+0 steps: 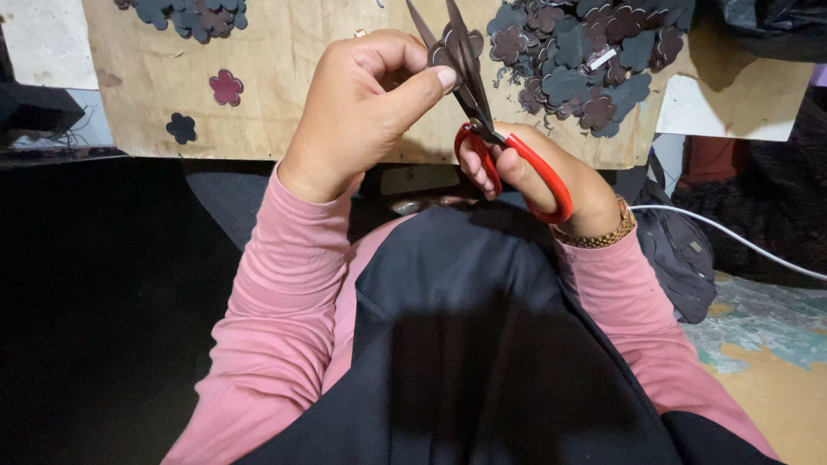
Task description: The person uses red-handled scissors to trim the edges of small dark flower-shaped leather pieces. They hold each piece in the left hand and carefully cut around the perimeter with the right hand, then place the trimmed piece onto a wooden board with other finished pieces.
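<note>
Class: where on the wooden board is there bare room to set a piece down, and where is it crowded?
Bare: the board between the two loose flowers and the left hand. Crowded: the flower pile at right and the smaller pile at top left.

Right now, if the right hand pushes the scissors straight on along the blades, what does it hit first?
Probably the dark flower cutout that the left hand pinches between the blades of the scissors held by the right hand. Beyond it lies the wooden board; depth is unclear.

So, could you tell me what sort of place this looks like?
Probably a small home craft workshop: a rough plywood board heaped with cut flower shapes, and red-handled scissors in the right hand trimming another piece.
</note>
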`<state>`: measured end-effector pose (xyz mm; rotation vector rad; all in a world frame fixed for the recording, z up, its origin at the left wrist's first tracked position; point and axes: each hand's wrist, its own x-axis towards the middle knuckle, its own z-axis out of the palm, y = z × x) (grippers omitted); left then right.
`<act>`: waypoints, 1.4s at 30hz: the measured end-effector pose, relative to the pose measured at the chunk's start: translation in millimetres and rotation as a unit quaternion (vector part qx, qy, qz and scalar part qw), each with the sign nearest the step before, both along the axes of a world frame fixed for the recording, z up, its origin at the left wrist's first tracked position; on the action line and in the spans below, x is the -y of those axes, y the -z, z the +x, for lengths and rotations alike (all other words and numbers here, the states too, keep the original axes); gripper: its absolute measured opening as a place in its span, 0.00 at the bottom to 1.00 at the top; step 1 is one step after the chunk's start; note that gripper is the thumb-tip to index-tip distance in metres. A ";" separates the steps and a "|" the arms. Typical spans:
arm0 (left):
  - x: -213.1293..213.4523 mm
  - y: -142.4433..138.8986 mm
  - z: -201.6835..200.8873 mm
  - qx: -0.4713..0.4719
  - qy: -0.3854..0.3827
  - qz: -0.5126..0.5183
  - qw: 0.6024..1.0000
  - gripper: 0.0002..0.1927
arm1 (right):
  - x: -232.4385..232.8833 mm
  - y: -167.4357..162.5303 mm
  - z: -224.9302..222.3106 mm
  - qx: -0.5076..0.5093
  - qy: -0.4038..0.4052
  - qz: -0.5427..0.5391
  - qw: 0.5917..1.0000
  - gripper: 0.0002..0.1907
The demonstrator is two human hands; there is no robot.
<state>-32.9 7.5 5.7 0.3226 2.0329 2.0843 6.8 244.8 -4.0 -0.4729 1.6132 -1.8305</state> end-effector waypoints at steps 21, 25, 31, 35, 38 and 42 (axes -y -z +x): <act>-9.4 10.7 0.2 -0.020 -0.017 -0.003 1.000 0.03 | 5.6 21.2 1.3 -0.014 0.028 -0.005 0.999 0.37; -10.0 16.0 -0.9 -0.039 -0.020 0.050 0.998 0.06 | 5.0 21.7 -0.8 -0.042 0.024 0.022 0.999 0.38; -13.1 16.0 -2.0 0.080 -0.034 0.143 0.986 0.06 | 5.6 23.4 0.1 -0.032 0.025 -0.019 0.999 0.41; -17.9 14.2 -1.0 0.072 -0.055 0.133 0.987 0.06 | 4.4 25.3 -4.6 -0.132 0.025 0.033 0.990 0.40; -22.7 13.8 0.5 0.059 -0.064 0.129 0.988 0.06 | 3.9 24.8 -3.8 -0.175 0.053 0.108 0.977 0.41; -28.1 15.4 2.5 0.054 -0.049 0.161 0.984 0.06 | 6.3 25.0 -5.5 -0.206 0.077 0.113 0.969 0.44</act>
